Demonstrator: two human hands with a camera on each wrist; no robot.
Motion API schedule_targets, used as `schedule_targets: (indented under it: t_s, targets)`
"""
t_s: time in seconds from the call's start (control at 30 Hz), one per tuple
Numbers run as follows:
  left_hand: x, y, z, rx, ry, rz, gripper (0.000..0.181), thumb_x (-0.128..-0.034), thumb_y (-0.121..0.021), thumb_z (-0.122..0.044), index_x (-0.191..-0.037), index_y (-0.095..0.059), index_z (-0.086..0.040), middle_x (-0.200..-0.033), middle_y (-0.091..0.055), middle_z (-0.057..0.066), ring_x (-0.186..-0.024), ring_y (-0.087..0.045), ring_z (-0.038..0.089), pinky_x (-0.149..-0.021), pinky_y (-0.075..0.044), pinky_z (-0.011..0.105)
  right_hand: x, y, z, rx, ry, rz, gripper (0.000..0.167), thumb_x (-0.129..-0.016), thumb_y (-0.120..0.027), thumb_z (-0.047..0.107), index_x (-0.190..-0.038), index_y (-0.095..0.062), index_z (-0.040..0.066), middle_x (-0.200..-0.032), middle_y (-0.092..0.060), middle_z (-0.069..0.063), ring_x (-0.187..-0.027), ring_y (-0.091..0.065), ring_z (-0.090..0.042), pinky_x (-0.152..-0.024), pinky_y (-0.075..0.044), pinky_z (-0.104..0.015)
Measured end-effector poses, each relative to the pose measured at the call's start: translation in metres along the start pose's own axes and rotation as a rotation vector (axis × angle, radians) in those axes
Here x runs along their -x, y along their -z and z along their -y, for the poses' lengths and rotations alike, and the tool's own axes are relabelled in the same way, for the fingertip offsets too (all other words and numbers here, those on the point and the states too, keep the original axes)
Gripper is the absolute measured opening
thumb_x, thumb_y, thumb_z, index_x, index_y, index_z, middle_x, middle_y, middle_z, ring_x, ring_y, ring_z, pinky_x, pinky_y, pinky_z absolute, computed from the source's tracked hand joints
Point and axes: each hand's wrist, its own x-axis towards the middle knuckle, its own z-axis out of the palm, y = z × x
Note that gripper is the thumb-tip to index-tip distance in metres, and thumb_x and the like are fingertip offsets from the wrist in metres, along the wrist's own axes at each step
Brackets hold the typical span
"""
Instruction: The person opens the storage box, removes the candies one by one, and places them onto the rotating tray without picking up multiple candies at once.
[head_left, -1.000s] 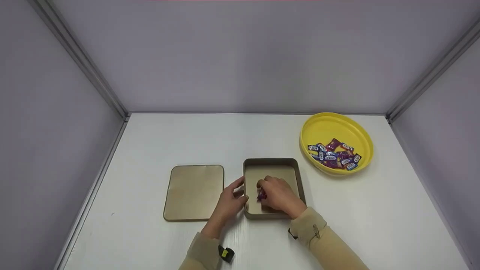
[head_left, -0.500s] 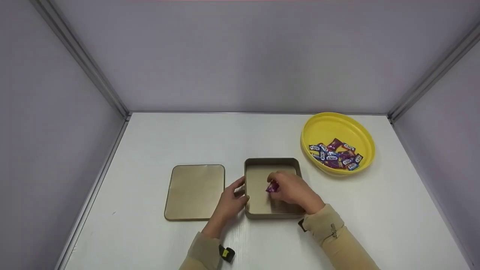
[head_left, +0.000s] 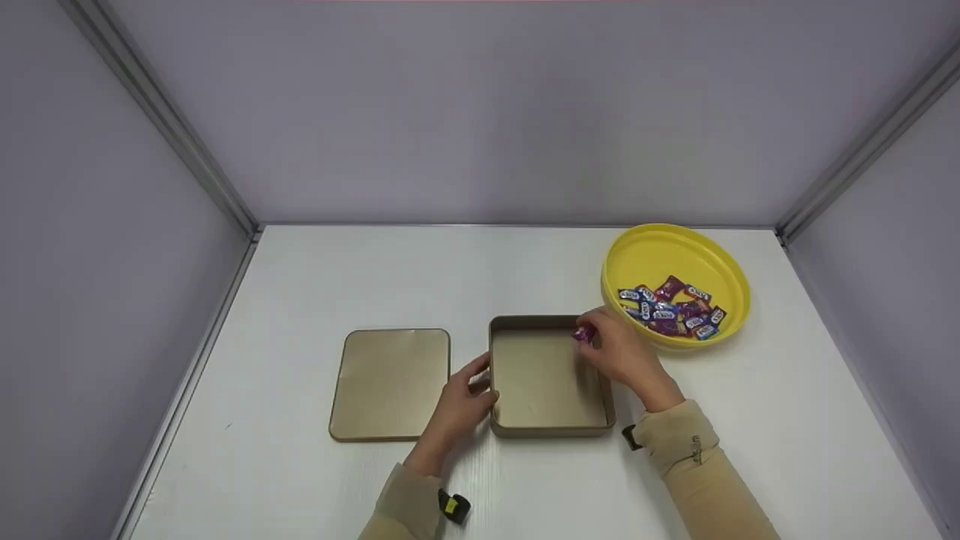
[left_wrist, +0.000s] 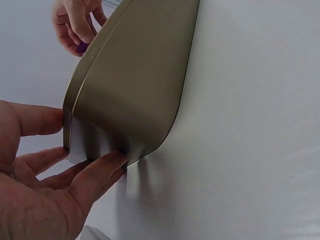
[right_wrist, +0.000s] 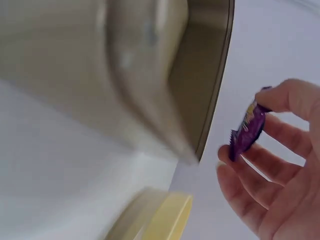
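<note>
My right hand [head_left: 621,352] pinches a purple wrapped candy [head_left: 583,333] over the back right corner of a gold square tin [head_left: 551,433]. In the right wrist view, the candy [right_wrist: 247,129] sits between thumb and fingertips, clear of the tin's wall. My left hand [head_left: 459,405] touches the left side of the tin. As the left wrist view shows, its fairly straight fingers [left_wrist: 97,175] lie spread against the outer wall and rim. The part of the tin's floor that shows has no candy on it.
A flat gold lid [head_left: 390,384] lies left of the tin. At the back right, a round yellow tray [head_left: 667,259] holds several purple, blue and red wrapped candies [head_left: 664,315]. Grey walls [head_left: 517,112] border the white table [head_left: 315,277].
My right hand has moved right and back, from inside the tin to above its back right corner, carrying the purple candy. The left hand keeps its place at the tin's side.
</note>
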Motion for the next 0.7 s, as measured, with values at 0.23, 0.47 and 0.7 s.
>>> schedule_targets:
  t_s: [0.23, 0.47, 0.7]
  targets:
    - [-0.001, 0.0, 0.002, 0.024, 0.021, -0.002, 0.065, -0.0923, -0.058, 0.001, -0.152, -0.034, -0.006, -0.155, -0.032, 0.016, -0.134, -0.041, 0.038, -0.09, -0.052, 0.035, -0.01, 0.013, -0.028, -0.02, -0.071, -0.128, 0.031, -0.087, -0.07, 0.012, -0.114, -0.063, 0.0, -0.112, -0.059, -0.017, -0.101, -0.057, -0.033, -0.088, -0.048, -0.05]
    - [0.0, -0.002, 0.003, 0.017, 0.019, -0.006, 0.064, -0.0925, -0.058, 0.001, -0.152, -0.035, -0.006, -0.155, -0.033, 0.016, -0.134, -0.042, 0.038, -0.094, -0.051, 0.037, -0.022, 0.031, -0.06, -0.035, -0.178, -0.18, 0.033, -0.09, -0.067, 0.011, -0.118, -0.061, -0.006, -0.113, -0.057, -0.022, -0.106, -0.053, -0.036, -0.094, -0.044, -0.051]
    - [0.001, -0.002, 0.002, 0.013, 0.021, -0.006, 0.064, -0.092, -0.058, 0.001, -0.152, -0.035, -0.005, -0.155, -0.033, 0.016, -0.133, -0.043, 0.037, -0.09, -0.052, 0.035, -0.033, 0.045, -0.079, -0.048, -0.308, -0.126, 0.038, -0.094, -0.063, 0.015, -0.124, -0.057, -0.006, -0.117, -0.054, -0.023, -0.108, -0.051, -0.036, -0.096, -0.042, -0.053]
